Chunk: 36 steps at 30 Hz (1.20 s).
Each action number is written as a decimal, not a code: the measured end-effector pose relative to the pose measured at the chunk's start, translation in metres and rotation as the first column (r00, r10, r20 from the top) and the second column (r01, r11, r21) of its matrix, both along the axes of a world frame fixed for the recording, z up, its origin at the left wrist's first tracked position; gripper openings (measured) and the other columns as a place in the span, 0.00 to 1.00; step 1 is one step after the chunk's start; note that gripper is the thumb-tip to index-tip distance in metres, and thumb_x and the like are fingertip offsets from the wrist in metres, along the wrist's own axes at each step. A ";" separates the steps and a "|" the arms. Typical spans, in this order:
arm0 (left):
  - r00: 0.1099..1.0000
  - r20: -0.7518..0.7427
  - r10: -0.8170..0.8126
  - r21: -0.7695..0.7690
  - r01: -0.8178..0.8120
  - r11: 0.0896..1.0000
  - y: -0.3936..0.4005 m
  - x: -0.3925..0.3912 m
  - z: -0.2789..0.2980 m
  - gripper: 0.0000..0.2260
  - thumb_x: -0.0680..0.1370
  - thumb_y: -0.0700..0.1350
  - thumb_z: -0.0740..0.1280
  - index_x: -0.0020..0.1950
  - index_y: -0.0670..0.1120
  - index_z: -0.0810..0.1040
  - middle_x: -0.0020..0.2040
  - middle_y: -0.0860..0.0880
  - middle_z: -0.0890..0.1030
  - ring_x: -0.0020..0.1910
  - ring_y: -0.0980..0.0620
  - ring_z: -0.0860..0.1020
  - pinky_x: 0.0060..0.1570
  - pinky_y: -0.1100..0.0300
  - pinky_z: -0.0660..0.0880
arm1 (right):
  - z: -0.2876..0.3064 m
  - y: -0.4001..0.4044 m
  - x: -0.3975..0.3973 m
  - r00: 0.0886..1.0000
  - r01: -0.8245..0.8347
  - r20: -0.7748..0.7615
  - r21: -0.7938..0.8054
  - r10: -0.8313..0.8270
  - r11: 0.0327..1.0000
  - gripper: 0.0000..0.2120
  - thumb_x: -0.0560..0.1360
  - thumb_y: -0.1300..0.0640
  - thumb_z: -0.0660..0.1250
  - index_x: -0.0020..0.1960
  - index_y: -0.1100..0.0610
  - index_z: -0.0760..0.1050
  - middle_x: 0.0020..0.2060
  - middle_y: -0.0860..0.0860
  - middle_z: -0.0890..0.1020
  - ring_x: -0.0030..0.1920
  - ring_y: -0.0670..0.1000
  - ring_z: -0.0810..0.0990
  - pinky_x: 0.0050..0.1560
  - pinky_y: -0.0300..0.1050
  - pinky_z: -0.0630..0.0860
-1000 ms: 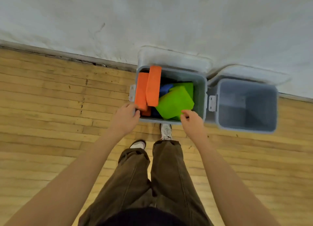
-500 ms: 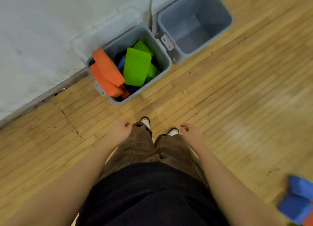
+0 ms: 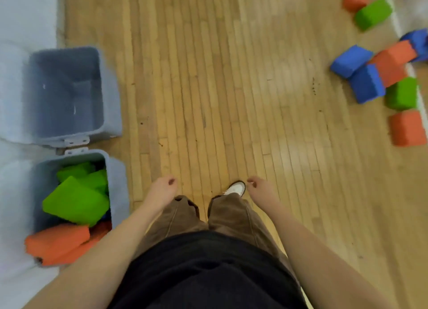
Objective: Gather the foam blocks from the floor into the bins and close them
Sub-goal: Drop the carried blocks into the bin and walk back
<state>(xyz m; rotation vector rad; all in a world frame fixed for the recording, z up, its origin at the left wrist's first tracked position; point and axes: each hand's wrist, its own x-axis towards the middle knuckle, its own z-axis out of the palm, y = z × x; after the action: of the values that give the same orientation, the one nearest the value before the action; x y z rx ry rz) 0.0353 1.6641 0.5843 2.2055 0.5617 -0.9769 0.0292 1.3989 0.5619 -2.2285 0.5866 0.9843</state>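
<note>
Two grey bins stand at the left against the wall. The nearer bin point(image 3: 117, 183) holds green and orange foam blocks point(image 3: 74, 202), with two orange ones sticking out over its rim. The farther bin point(image 3: 111, 95) is empty. Both lids lean open against the wall. Several foam blocks lie on the floor at the far right: blue point(image 3: 350, 60), orange point(image 3: 406, 128) and green point(image 3: 372, 13) among them. My left hand point(image 3: 162, 193) and my right hand point(image 3: 260, 190) hang in front of my legs, fingers loosely curled, holding nothing.
A wide stretch of wooden floor point(image 3: 231, 88) lies between the bins and the scattered blocks. The white wall point(image 3: 20, 12) runs along the left. A white line point(image 3: 394, 16) crosses the floor at the right, among the blocks.
My hands left the full bin's rim and dropped to my sides. The view has swung right, so the bins now sit at the left and the scattered blocks have come into view.
</note>
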 end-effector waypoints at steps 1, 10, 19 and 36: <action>0.998 0.006 -0.063 -0.015 0.063 0.998 -0.025 0.021 0.000 0.17 0.82 0.48 0.55 0.64 0.40 0.74 0.51 0.47 0.76 0.48 0.51 0.73 0.47 0.61 0.67 | 0.001 -0.022 0.003 0.998 0.061 0.011 -0.005 -0.061 0.998 0.16 0.81 0.55 0.56 0.65 0.56 0.72 0.57 0.55 0.79 0.50 0.51 0.76 0.48 0.42 0.72; 0.879 0.100 -0.466 0.000 0.468 0.884 -0.235 0.165 0.001 0.16 0.82 0.48 0.56 0.64 0.42 0.74 0.57 0.43 0.78 0.47 0.52 0.72 0.45 0.62 0.67 | 0.012 -0.181 0.017 0.884 0.467 0.051 -0.068 -0.464 0.882 0.18 0.79 0.54 0.55 0.66 0.57 0.71 0.51 0.53 0.80 0.47 0.51 0.79 0.49 0.47 0.78; 0.947 0.015 -0.321 0.007 0.321 0.947 -0.280 0.296 -0.033 0.14 0.80 0.49 0.58 0.59 0.44 0.78 0.54 0.46 0.79 0.50 0.50 0.75 0.52 0.57 0.72 | 0.000 -0.260 0.179 0.884 0.464 0.087 -0.053 -0.458 0.884 0.17 0.80 0.54 0.56 0.65 0.58 0.72 0.51 0.51 0.79 0.43 0.47 0.75 0.44 0.41 0.74; 0.793 0.031 -0.609 0.012 0.609 0.793 -0.524 0.667 -0.007 0.13 0.81 0.47 0.56 0.61 0.43 0.74 0.52 0.43 0.76 0.42 0.51 0.72 0.40 0.61 0.67 | 0.001 -0.439 0.470 0.585 0.810 0.031 -0.079 -0.811 0.581 0.11 0.79 0.56 0.57 0.56 0.58 0.75 0.43 0.50 0.77 0.39 0.46 0.74 0.34 0.39 0.68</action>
<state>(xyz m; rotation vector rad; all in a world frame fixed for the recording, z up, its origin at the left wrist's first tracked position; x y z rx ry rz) 0.7022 1.1399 0.5769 2.4482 -0.2043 -1.2459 0.4990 0.9602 0.5626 -1.6648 1.5093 0.4616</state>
